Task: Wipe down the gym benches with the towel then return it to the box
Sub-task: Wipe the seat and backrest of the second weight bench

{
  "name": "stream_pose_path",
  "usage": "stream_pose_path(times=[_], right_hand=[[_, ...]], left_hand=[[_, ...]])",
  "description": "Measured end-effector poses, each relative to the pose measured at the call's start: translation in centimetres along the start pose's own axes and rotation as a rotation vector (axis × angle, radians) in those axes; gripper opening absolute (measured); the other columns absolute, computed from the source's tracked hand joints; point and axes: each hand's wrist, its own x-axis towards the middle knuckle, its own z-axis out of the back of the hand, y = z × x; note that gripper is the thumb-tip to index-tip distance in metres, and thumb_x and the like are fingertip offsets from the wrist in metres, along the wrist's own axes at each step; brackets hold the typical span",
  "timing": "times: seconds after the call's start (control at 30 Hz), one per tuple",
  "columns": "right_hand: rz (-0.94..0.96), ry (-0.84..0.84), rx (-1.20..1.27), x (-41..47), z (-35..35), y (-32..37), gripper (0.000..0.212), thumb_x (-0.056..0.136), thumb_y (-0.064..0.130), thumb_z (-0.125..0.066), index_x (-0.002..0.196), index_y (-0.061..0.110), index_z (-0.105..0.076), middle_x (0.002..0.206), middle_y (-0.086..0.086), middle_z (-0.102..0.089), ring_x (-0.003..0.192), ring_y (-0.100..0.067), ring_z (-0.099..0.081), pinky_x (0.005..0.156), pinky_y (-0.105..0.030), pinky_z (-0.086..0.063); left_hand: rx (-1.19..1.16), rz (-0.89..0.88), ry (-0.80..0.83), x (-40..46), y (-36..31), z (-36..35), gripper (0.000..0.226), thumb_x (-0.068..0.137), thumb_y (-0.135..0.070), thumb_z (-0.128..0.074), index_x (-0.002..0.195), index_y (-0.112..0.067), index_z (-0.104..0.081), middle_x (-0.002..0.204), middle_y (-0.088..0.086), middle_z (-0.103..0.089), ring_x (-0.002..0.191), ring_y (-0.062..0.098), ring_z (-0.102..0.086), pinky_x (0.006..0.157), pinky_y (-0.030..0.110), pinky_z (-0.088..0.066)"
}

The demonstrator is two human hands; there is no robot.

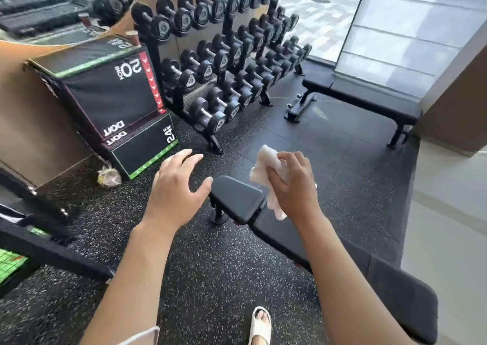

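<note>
Head view, right hand point(291, 184) gripping a crumpled white towel point(266, 164) that bunches out past its fingers, held just above the near black bench point(237, 199), left hand point(176, 186) with fingers spread, holding nothing, beside the bench's end, second bench point(369, 99) well apart by the window

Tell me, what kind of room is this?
Most likely a gym: a rack of dumbbells stands by the wall, two padded benches sit on rubber flooring, and jump boxes are stacked nearby.
</note>
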Motion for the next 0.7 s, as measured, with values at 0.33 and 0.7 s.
stream_pose_path(times=[0.33,0.7], right_hand=[[-0.011,0.015,0.093,10.0,-0.5,-4.6,0.025,0.097,0.031,-0.068,0.120,0.022,-0.063,0.111,0.010,-0.055,0.105,-0.009,-0.042,0.094,-0.038,-0.041],[0.019,0.037,0.127,16.2,-4.8,-3.7,0.028,0.097,0.031,-0.070,0.122,0.021,-0.064,0.115,0.011,-0.056,0.109,-0.007,-0.042,0.099,-0.042,-0.045]], left_hand=[[0.103,-0.011,-0.057,9.5,-4.0,-1.4,0.058,0.097,-0.048,-0.061,0.149,-0.025,-0.052,0.157,0.000,-0.047,0.147,0.024,-0.037,0.121,0.054,-0.035],[0.073,0.041,-0.109,14.2,-1.1,-0.1,0.053,0.097,-0.048,-0.060,0.146,-0.027,-0.055,0.154,-0.003,-0.048,0.146,0.019,-0.037,0.123,0.049,-0.034]])
